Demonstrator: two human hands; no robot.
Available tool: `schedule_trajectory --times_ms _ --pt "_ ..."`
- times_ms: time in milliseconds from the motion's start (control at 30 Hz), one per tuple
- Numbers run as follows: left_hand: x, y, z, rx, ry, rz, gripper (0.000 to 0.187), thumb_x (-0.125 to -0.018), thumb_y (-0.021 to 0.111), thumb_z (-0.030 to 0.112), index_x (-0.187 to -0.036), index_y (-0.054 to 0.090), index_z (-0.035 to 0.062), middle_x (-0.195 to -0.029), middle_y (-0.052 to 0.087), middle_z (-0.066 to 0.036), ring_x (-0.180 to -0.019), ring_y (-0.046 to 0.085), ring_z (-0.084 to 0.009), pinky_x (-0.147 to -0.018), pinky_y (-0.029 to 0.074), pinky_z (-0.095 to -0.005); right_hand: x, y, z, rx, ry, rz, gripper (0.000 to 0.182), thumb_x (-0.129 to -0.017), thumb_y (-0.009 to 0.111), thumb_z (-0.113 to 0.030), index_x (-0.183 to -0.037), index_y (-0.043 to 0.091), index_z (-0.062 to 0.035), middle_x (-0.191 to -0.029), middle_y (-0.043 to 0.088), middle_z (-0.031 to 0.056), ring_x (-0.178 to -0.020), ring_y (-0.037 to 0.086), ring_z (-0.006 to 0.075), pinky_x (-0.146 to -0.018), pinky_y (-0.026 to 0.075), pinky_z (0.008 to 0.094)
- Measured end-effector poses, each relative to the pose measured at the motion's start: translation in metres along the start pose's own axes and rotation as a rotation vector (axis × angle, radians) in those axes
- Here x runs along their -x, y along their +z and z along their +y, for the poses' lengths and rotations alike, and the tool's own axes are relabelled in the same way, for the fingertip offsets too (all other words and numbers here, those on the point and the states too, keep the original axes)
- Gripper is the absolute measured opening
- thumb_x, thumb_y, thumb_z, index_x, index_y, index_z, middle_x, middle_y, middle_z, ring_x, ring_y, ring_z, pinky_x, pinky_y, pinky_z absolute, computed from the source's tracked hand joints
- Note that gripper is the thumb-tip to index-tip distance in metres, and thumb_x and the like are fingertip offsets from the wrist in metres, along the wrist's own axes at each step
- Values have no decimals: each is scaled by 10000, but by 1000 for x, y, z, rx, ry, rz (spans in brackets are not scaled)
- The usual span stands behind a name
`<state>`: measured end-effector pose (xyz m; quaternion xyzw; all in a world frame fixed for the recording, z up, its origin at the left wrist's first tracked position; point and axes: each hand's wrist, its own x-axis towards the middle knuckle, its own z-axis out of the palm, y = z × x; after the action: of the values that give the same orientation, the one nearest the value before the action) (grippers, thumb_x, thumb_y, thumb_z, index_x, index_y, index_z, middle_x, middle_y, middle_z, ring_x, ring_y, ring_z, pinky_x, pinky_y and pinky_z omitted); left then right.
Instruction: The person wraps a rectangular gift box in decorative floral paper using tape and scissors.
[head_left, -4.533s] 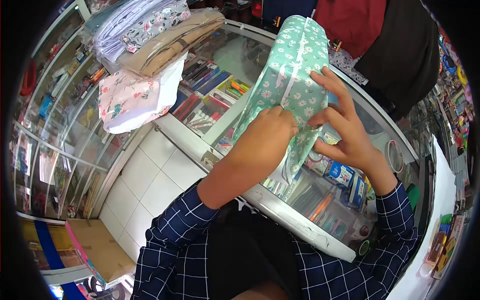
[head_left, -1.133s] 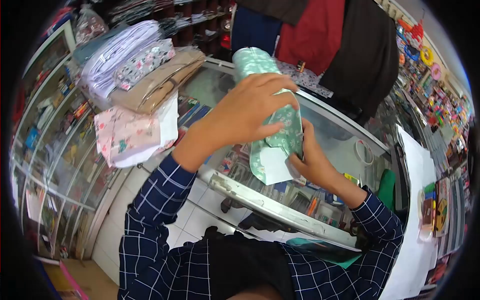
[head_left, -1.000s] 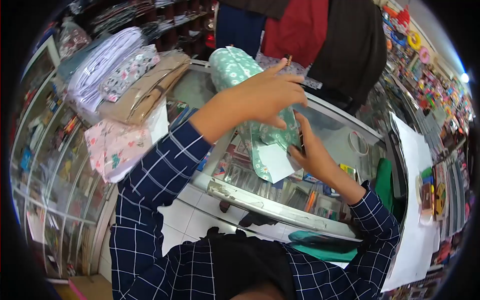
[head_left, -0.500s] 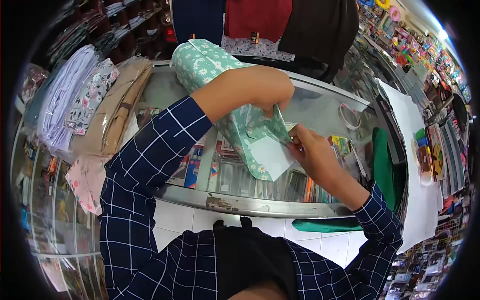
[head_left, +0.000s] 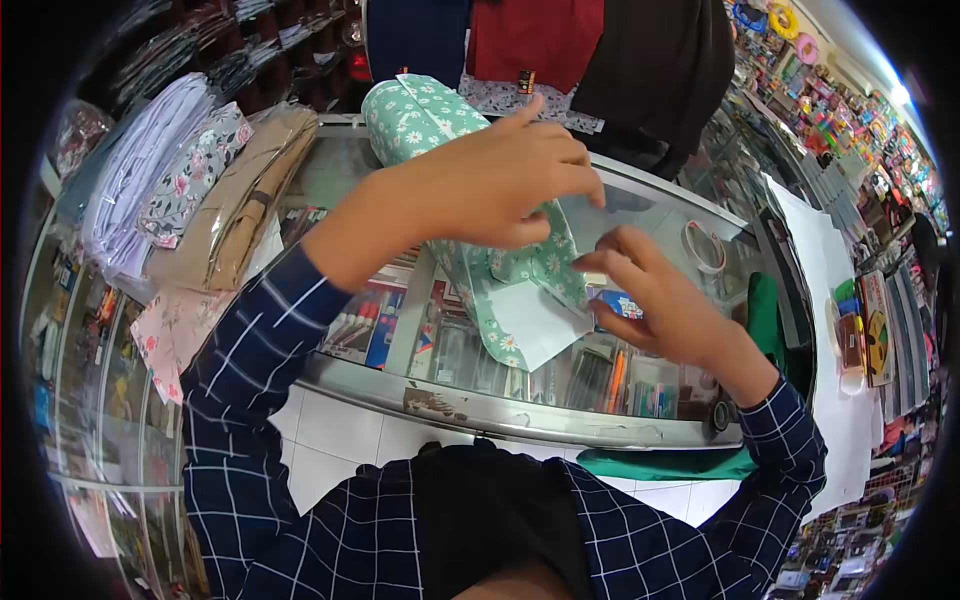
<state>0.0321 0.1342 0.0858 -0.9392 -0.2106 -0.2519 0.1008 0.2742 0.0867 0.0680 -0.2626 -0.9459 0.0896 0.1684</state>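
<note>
A long rounded parcel in green daisy-print wrapping paper [head_left: 410, 118] lies diagonally across the glass counter [head_left: 640, 190]. At its near end the paper is loose and folded in. A pointed flap [head_left: 535, 320] there shows its white underside. My left hand [head_left: 515, 185] is over the middle of the parcel, fingers apart and empty, hiding part of the paper. Just right of the loose end is my right hand [head_left: 650, 300], its thumb and fingers parted, with fingertips close to the paper's edge.
A tape roll [head_left: 703, 247] rests on the counter at right. Bagged folded clothes [head_left: 235, 200] are stacked at left. Dark and red cloths [head_left: 535, 40] hang at the back. White sheets [head_left: 835, 350] and a green cloth [head_left: 762, 310] are at right.
Both hands have let go of the paper's edge. My left hand has risen and spread its fingers; my right hand has opened and drawn slightly right. The loose end has sagged a little.
</note>
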Motion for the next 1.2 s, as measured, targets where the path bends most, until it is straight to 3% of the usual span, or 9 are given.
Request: schedule_trajectory --times_ms 33,167,300,400,567,733,833,1000,1200 --pt "4 -12 10 -19 19 -13 274 -702 678 64 -969 646 116 -924 604 -8 -1055 564 -210 -1148 251 -517 -2 -7 5 186 -128 -69 325 -766 657 -75 -1083 586 -102 -1190 525 86 -1124 520 248 -842 453 393" --pt "38 -29 68 -92 22 -115 204 -728 646 61 -927 644 105 -882 604 -6 -997 597 -192 -1130 305 -500 -6 -6 15 821 -645 -96 227 -824 564 -185 -1037 626 -135 -1192 562 -26 -1252 452 164 -972 405 360" --pt "69 -6 113 -299 -72 -175 172 -737 665 109 -908 649 102 -906 630 -7 -1000 616 -159 -1120 334 -480 -5 6 40 729 -789 -129 177 -820 578 -180 -966 642 -102 -1135 589 -5 -1226 474 157 -968 405 332" --pt "85 14 119 -423 -181 -135 170 -733 673 153 -895 655 106 -949 646 -2 -1035 610 -140 -1120 338 -472 -7 14 54 623 -781 -51 185 -815 576 -173 -973 632 -96 -1121 591 19 -1171 502 158 -935 410 320" --pt "95 17 121 -396 -363 -55 147 -807 688 204 -874 639 82 -923 642 -24 -1000 619 -156 -1100 348 -463 -12 27 62 110 -626 -35 231 -788 588 -95 -1016 597 -66 -1033 579 62 -1031 537 205 -857 416 332" --pt "93 26 122 -511 -538 56 113 -805 683 130 -818 603 51 -839 615 -39 -888 611 -184 -1089 348 -476 -17 35 40 -69 -431 81 269 -822 656 -35 -1074 561 -35 -904 568 120 -821 537 290 -729 428 394" --pt "87 32 120 -581 -632 133 123 -801 687 135 -775 591 63 -776 585 -42 -827 593 -188 -1072 345 -469 -23 42 35 -53 -333 205 261 -850 625 -28 -1095 534 -38 -863 557 120 -773 521 294 -698 411 397" --pt "80 30 116 -547 -701 155 141 -800 708 124 -755 585 72 -725 564 -27 -755 576 -194 -1023 337 -453 -32 43 29 218 -303 194 214 -797 553 -34 -1008 521 -61 -811 551 83 -792 531 235 -713 389 348" --pt "71 30 110 -542 -716 163 215 -772 742 167 -688 554 103 -671 541 -4 -682 528 -184 -838 363 -388 -29 47 13 448 -319 166 140 -763 580 -87 -899 548 -70 -770 530 55 -779 521 201 -684 389 337"
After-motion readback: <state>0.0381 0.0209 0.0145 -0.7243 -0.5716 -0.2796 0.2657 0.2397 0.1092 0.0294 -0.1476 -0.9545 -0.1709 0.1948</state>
